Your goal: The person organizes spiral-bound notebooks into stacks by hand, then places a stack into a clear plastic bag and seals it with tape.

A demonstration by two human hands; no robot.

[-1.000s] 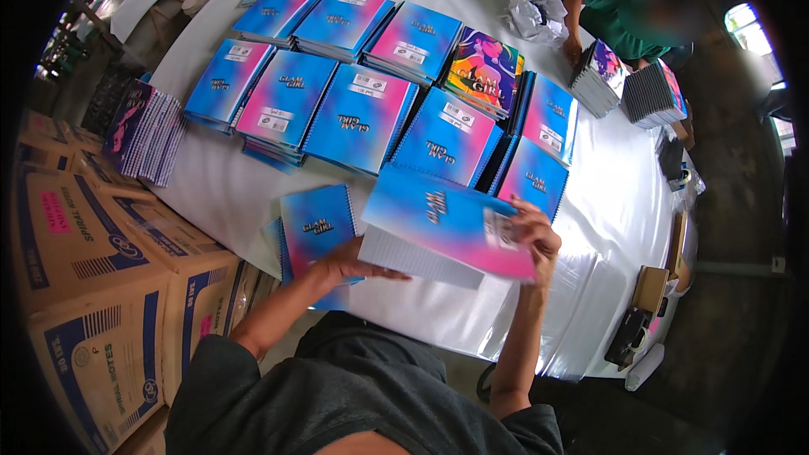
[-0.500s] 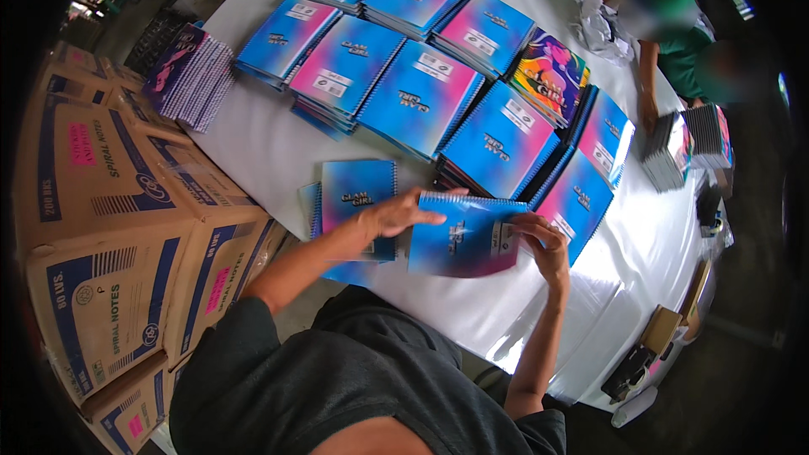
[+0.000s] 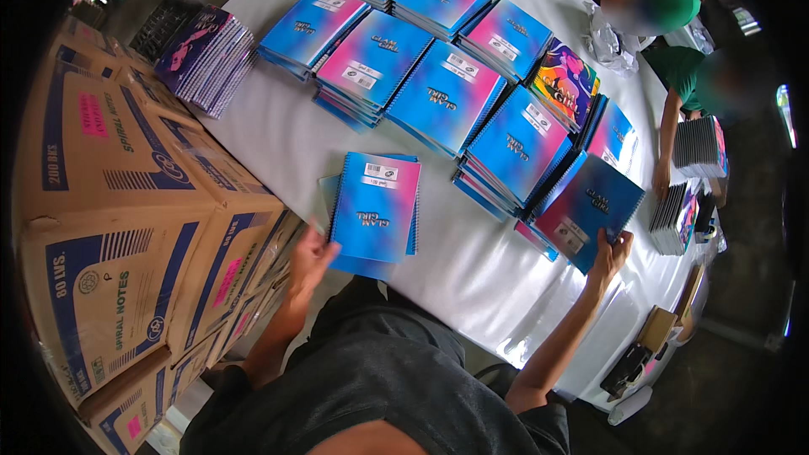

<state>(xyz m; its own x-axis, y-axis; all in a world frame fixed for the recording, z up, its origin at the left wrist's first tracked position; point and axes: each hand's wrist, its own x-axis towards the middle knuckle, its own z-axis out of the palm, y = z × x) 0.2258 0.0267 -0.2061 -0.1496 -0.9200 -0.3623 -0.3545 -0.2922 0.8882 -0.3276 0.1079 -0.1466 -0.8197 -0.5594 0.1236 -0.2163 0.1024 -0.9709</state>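
My right hand [image 3: 613, 254] grips the lower edge of a blue and pink spiral notebook [image 3: 581, 217], tilted over the right-hand front stack. Beside the lower left corner of another spiral notebook [image 3: 377, 202] is my left hand [image 3: 312, 259]. Its thumb reaches that corner, but the fingers are blurred, and I cannot tell whether they grip anything. That notebook lies label up on a small pile near the table's front edge. Several stacks of like notebooks [image 3: 445, 93] stand behind, and a multicoloured notebook [image 3: 566, 80] tops one of them.
Cardboard boxes [image 3: 126, 286] are piled at my left, against the white-covered table [image 3: 472, 270]. A stack of dark purple notebooks [image 3: 206, 59] stands at the left edge. Across on the right, a co-worker's arm [image 3: 667, 139] reaches to other notebook stacks [image 3: 699, 147].
The notebook held between both hands has moved right and is now in my right hand alone. My left hand has let go of it and moved left to the small pile.
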